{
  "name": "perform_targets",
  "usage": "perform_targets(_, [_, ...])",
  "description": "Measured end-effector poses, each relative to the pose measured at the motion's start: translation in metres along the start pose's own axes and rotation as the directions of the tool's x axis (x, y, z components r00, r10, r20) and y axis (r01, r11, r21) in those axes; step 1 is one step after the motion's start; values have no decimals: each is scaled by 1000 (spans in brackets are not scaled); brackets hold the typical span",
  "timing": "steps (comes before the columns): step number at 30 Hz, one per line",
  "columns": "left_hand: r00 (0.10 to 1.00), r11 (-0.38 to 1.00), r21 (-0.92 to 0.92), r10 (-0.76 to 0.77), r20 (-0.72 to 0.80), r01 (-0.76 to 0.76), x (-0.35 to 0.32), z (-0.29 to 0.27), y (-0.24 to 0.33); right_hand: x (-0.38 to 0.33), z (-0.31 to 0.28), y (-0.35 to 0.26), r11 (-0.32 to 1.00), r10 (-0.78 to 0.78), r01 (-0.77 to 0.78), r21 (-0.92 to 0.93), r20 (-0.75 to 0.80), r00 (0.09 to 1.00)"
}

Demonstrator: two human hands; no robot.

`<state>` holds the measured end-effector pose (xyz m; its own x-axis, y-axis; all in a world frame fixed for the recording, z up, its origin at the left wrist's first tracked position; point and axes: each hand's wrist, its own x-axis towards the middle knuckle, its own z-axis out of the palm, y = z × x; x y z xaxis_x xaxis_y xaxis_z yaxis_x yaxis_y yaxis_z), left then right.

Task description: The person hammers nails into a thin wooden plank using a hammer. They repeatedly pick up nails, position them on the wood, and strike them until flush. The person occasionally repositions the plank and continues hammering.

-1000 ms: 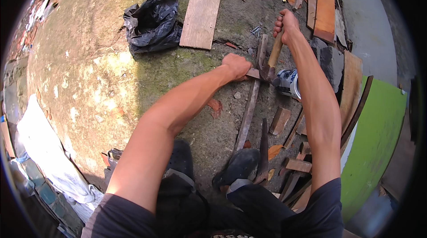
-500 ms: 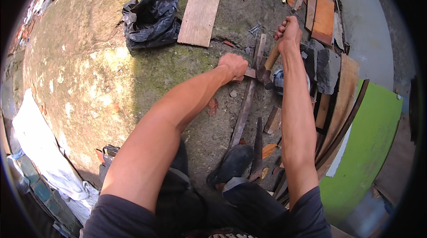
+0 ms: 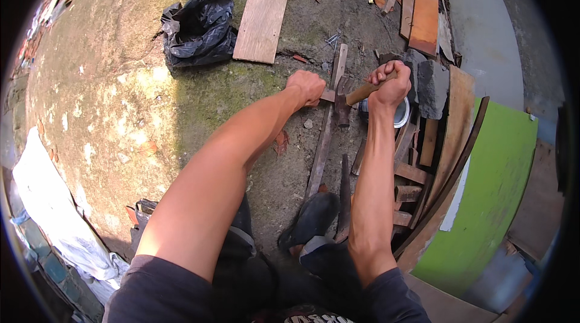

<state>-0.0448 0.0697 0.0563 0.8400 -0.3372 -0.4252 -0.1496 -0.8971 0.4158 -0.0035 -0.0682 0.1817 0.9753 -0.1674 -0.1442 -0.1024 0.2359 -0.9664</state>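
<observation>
My right hand (image 3: 391, 84) is wrapped round the wooden handle of a hammer (image 3: 342, 107). The hammer's dark head lies over a long narrow wood strip (image 3: 323, 145) on the ground. Opposite it, my left hand (image 3: 307, 87) is closed on a short flat brownish piece (image 3: 328, 95). Its end sticks out across the strip, close to the hammer head; whether it is wood or metal I cannot tell. My dark boot (image 3: 318, 213) is at the strip's near end. Several loose nails (image 3: 332, 39) lie beyond its far end.
A black plastic bag (image 3: 198, 30) and a flat wooden board (image 3: 264, 15) lie on the ground at far left. To the right are a round can (image 3: 400, 114), grey stone blocks (image 3: 432, 90), wood offcuts (image 3: 411, 172) and a green panel (image 3: 489, 196). White sheeting (image 3: 57, 202) lies left.
My right hand has come down and nearer, and the hammer's handle has swung from upright to slanting right. The head has shifted onto the strip. My left hand keeps its hold on the flat piece.
</observation>
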Motion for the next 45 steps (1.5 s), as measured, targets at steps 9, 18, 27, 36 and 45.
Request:
perform_targets(9, [999,993,108,43,-1,-43,-8,-7,8,-89,-101,-15,921,-134,109,373,43,990])
perform_targets(18, [853,938,-33,299,-427,-346,-17,0,18,-136,-151,-93,771,-312,130,623,192,930])
perform_targets(27, [848,491,-869,483,217,-57,-69,-80,83,-153,-167,-102,777,-328,169,606,161,931])
perform_targets(36, [998,519,-853,-10,55,53,-16,-50,56,-166,-175,-77,901,-146,64,428,162,976])
perform_targets(45, [874,950,-313,-156,-459,5,36,-38,-22,-177,-184,-72,912,-122,83,401,74,990])
